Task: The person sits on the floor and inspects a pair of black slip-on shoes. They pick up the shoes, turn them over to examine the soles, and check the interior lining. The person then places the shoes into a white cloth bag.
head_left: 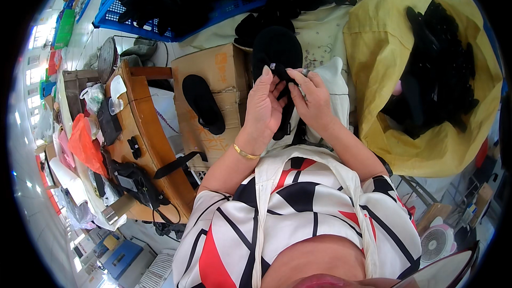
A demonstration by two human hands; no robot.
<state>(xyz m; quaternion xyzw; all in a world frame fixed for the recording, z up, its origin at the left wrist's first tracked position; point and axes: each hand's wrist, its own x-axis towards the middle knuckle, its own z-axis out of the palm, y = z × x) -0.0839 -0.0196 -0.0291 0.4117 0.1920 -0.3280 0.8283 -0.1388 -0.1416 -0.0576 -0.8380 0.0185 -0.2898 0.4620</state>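
Both hands are close together in front of the person's chest, working on a black shoe point(277, 45). The shoe lies lengthwise between them, its rounded end pointing away from the body, and a small pale label shows near the left thumb. The left hand point(261, 109) grips the shoe with bent fingers, its thumb stretched up along the edge; a gold bracelet point(246, 152) circles that wrist. The right hand point(312, 101) pinches the shoe's dark fabric between thumb and fingers, near the left fingertips.

Left of the hands, a second shoe point(203, 104), also black, lies on a cardboard box point(229, 66). Beside the box is a wooden bench point(152, 146) carrying a black bag point(136, 181) and, at its far side, an orange-red plastic bag point(85, 144). A blue crate point(112, 13) filled with dark items is beyond the hands. To the right, a large yellow sack point(376, 53) gapes open around a heap of black pieces point(442, 69). A fan point(437, 242) is at lower right.
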